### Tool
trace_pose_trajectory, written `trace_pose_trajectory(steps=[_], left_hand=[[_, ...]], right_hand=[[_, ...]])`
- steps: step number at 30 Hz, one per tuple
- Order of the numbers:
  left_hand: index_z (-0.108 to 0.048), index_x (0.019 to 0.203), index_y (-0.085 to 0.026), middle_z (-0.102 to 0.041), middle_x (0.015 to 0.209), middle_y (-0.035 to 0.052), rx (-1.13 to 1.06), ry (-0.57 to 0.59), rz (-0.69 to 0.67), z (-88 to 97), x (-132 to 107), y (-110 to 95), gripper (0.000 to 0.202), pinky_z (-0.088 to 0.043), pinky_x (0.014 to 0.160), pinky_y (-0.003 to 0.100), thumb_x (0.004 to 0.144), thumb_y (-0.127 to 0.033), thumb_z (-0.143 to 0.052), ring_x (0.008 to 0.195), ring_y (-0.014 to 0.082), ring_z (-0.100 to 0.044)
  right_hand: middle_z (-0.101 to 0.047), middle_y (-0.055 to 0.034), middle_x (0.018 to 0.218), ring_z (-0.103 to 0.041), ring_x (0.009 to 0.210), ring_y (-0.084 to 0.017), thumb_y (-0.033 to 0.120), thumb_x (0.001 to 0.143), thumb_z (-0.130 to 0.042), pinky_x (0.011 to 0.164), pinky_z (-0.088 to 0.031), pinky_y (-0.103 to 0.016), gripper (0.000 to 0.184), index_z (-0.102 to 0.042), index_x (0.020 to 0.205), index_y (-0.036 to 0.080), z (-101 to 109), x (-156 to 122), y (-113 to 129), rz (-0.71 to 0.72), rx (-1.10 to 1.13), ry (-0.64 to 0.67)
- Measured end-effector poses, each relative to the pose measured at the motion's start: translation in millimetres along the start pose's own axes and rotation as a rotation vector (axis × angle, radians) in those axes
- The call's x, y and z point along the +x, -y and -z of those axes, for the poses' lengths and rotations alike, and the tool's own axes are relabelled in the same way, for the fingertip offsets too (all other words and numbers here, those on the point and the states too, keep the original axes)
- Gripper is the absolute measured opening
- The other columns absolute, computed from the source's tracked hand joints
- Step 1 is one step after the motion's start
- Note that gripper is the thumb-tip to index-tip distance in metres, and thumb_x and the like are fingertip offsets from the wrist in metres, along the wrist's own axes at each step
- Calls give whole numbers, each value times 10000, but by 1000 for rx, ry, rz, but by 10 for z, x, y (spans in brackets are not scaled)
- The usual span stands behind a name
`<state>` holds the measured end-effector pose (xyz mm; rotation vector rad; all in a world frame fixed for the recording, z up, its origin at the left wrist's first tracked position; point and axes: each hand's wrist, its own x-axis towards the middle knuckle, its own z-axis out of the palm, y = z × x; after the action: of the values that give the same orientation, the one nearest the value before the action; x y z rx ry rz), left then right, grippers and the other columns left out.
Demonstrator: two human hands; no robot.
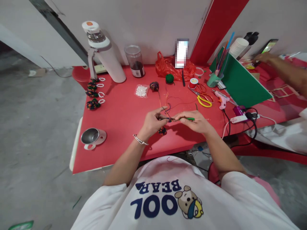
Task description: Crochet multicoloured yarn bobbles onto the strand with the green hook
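My left hand [152,123] is closed, pinching multicoloured yarn [168,110] above the red table [120,118]; a small crocheted piece [162,130] hangs just below it. My right hand [193,120] is closed on a green-handled crochet hook [190,118] whose tip meets the yarn between the two hands. A strand runs back from my hands to a dark multicoloured yarn ball [154,86].
Finished crocheted pieces with bead loops [94,95] lie at the left. A white bottle [105,54], jar [135,61], bead bag [141,91], steel cup [90,136], green yarn ball [169,78], yellow scissors [203,99], glue gun [222,99] and green board [242,81] stand around. Another person's arm [283,68] reaches in at the right.
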<state>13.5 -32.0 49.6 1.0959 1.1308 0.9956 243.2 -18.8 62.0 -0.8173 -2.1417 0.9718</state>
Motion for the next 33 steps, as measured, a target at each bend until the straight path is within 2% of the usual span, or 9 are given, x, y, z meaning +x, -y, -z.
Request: trace_pose_trajectory(steps=[3,7,9,12,16,22,27,30,33], left_hand=[[-645,1311,-97,-674,594,-19,-124,-55,25,3,29,19,736,-381,488,206,607,-173,-847,498,92,-546],[-689,1239,-127,-593,557,-53,-360,63,119,3,13,-13,721,-272,437,190,562,-231,-915,466,59,-475],[-705,1219,-136,-599,575,-42,-407,143,180,13,-5,-40,712,-226,425,192,548,-229,-925,469,57,-471],[-713,1219,-134,-632,597,-23,-400,182,203,45,-16,-71,713,-214,427,200,544,-217,-927,473,62,-483],[-710,1234,-142,-630,583,-30,-370,144,130,74,-11,-78,711,-252,447,205,559,-211,-922,478,65,-486],[-716,1211,-106,-622,572,-34,-203,140,83,100,-6,-62,640,-335,489,205,590,-160,-861,490,69,-496],[-718,1188,-62,-669,619,7,4,98,21,129,2,-60,582,-433,550,247,615,-126,-799,554,123,-590],[-732,1158,-84,-704,671,37,-13,159,15,144,-14,-73,525,-477,581,271,638,-124,-785,598,149,-634],[-758,1096,-116,-713,698,43,-93,257,30,145,-32,-82,465,-498,593,278,635,-138,-813,611,151,-644]], right_hand=[[-763,-86,1239,-726,1165,-245,328,960,-646,1040,-586,-443,219,-736,1150,270,-256,-73,-26,166,-237,-120],[-718,-112,1307,-699,1206,-252,278,938,-680,1003,-607,-442,288,-704,1224,292,-588,-178,-149,326,-371,-342],[-722,-111,1284,-708,1184,-248,269,937,-680,975,-618,-440,350,-673,1283,318,-651,-203,-201,405,-373,-441],[-726,-94,1285,-708,1179,-250,271,914,-713,970,-618,-460,428,-644,1327,360,-596,-201,-221,450,-316,-393],[-733,-57,1292,-700,1193,-244,270,904,-726,989,-601,-482,367,-689,1249,390,-419,-160,-155,394,-245,-291],[-770,-69,1214,-730,1099,-221,279,944,-673,961,-604,-451,282,-704,1221,321,-244,-72,-15,366,-263,-99],[-795,-61,1150,-753,1063,-223,287,962,-637,991,-594,-432,183,-747,1109,281,-143,-74,177,200,-266,-23],[-804,-54,1107,-758,1065,-212,341,1000,-581,973,-602,-390,203,-755,1071,264,-70,-95,223,14,-19,-18],[-809,-71,1017,-786,936,-221,466,993,-572,872,-641,-405,292,-736,997,224,-115,-106,108,-127,386,-54]])
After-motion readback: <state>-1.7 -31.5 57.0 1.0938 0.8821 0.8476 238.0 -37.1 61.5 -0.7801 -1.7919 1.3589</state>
